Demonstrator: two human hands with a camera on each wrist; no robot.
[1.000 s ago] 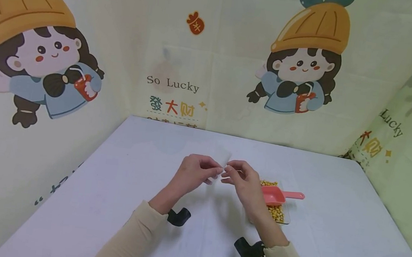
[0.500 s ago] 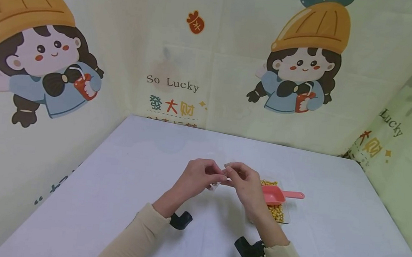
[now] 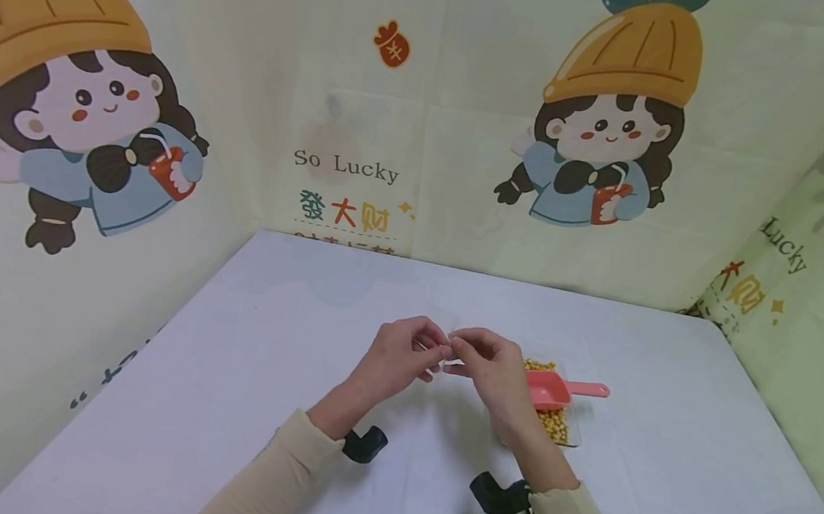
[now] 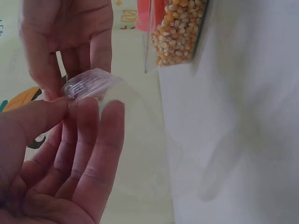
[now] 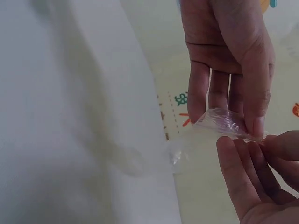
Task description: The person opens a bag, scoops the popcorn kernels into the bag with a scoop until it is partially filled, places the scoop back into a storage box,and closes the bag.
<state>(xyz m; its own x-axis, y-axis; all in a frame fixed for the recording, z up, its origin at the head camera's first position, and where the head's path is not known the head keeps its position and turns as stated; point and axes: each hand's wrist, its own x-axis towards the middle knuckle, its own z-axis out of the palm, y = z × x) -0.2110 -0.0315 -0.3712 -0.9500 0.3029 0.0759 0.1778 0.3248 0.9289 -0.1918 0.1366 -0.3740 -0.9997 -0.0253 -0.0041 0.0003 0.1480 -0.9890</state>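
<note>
A thin clear plastic bag (image 4: pixel 96 83) hangs between my two hands, its edge crumpled at the fingertips. My left hand (image 3: pixel 399 359) pinches it between thumb and fingers. Close against it, my right hand (image 3: pixel 497 379) pinches the same edge, thumb and fingertips meeting the left ones. In the right wrist view, the bag (image 5: pixel 223 122) bunches against the left hand's fingers, and its see-through lower part is hard to make out against the backdrop. Both hands are above the table.
Right of my right hand, a clear box (image 3: pixel 574 438) holds yellow corn kernels (image 3: pixel 554 425). A pink scoop (image 3: pixel 547 390) lies on top, handle pointing right. The white table (image 3: pixel 253 408) meets a cartoon-printed cloth backdrop (image 3: pixel 463 128).
My left hand has shifted slightly right and closer to my right hand. The bag, visible above the fingertips a second ago, now barely shows in the head view. The right hand hardly moves.
</note>
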